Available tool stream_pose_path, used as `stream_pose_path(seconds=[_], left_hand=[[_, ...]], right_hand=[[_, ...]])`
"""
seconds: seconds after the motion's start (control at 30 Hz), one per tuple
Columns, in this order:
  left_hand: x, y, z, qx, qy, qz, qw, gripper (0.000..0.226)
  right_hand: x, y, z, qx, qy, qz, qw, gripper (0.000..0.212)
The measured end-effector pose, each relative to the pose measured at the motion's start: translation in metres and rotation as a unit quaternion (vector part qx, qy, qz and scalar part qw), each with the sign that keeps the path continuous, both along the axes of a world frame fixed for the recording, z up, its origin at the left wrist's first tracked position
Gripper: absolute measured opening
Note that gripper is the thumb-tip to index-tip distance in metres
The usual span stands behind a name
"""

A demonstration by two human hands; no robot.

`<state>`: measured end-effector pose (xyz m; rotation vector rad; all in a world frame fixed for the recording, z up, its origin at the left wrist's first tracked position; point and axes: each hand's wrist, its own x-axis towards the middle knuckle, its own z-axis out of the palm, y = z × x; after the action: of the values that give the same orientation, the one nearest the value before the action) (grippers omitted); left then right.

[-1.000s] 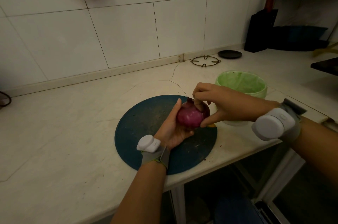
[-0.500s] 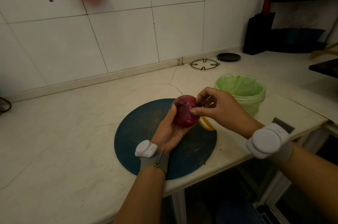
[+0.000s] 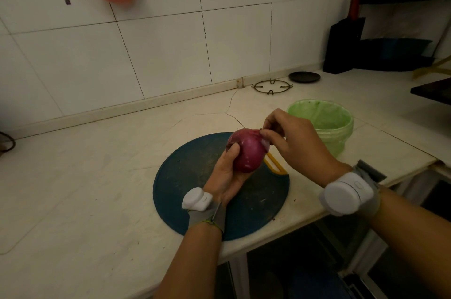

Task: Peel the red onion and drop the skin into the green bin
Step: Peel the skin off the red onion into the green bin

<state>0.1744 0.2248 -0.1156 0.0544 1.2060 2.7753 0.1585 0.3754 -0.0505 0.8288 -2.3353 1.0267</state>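
The red onion (image 3: 247, 151) is held a little above the round dark blue cutting board (image 3: 190, 176), cupped from below and from the left by my left hand (image 3: 225, 174). My right hand (image 3: 291, 141) comes in from the right, and its thumb and fingertips pinch a flap of skin at the onion's upper right. The green bin (image 3: 324, 122), lined with a green bag, stands on the counter just right of my right hand.
A yellow-handled tool (image 3: 275, 165) lies on the board under the onion, mostly hidden. At the back are a metal pot ring (image 3: 272, 86), a black lid (image 3: 304, 76) and a dark knife block (image 3: 344, 45). The counter edge runs close on the right.
My left hand has turned and lifted the onion slightly. My right hand let go of its top and shifted right, and now pinches skin at the upper right side.
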Motion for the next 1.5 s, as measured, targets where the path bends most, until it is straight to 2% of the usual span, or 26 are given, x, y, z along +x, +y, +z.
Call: stream_pose_path(seconds=[0.2,0.33,0.4,0.53,0.67,0.8,0.83,0.9,1.0,1.07,1.13,1.27,1.5], left_hand=[[0.001,-0.004,-0.002,0.095,-0.029,-0.005,0.995,0.101],[0.001,-0.006,-0.003,0.129,-0.032,-0.010,0.991,0.103],[0.001,-0.006,-0.003,0.141,-0.038,-0.013,0.989,0.105],[0.003,-0.005,-0.003,0.150,-0.057,-0.030,0.987,0.106],[0.001,-0.005,-0.002,0.147,-0.093,-0.012,0.985,0.078],[0.000,-0.007,-0.002,0.171,-0.103,-0.021,0.980,0.069],[0.000,-0.007,-0.001,0.174,-0.100,-0.020,0.979,0.069],[0.001,-0.006,-0.001,0.165,-0.089,-0.008,0.982,0.071],[0.001,-0.005,-0.002,0.145,-0.058,-0.004,0.988,0.082],[0.000,-0.006,-0.004,0.137,-0.048,-0.015,0.989,0.100],[-0.001,-0.006,-0.006,0.126,-0.040,-0.015,0.991,0.105],[0.000,-0.005,-0.006,0.104,-0.023,-0.030,0.994,0.093],[-0.001,-0.006,-0.007,0.085,0.001,-0.097,0.992,0.088]], right_hand=[[-0.009,0.010,0.008,-0.048,-0.057,-0.030,0.997,0.005],[-0.010,0.011,0.008,-0.161,-0.183,0.026,0.970,0.004],[-0.010,0.010,0.008,-0.180,-0.228,0.056,0.955,0.015],[-0.010,0.006,0.010,-0.188,-0.253,0.071,0.946,0.034],[-0.011,0.000,0.016,-0.192,-0.275,0.046,0.941,0.039],[-0.011,-0.006,0.017,-0.242,-0.330,0.048,0.911,0.036],[-0.010,-0.007,0.015,-0.222,-0.328,0.049,0.917,0.031],[-0.009,-0.009,0.010,-0.120,-0.283,0.042,0.951,0.029],[-0.009,-0.015,0.003,0.034,-0.186,0.024,0.982,0.049],[-0.010,-0.016,0.002,0.067,-0.144,0.018,0.987,0.043],[-0.012,-0.016,0.003,0.096,-0.115,0.030,0.988,0.032],[-0.013,-0.015,0.005,0.120,-0.080,0.088,0.986,0.024],[-0.015,-0.014,0.005,0.017,-0.124,0.130,0.984,0.022]])
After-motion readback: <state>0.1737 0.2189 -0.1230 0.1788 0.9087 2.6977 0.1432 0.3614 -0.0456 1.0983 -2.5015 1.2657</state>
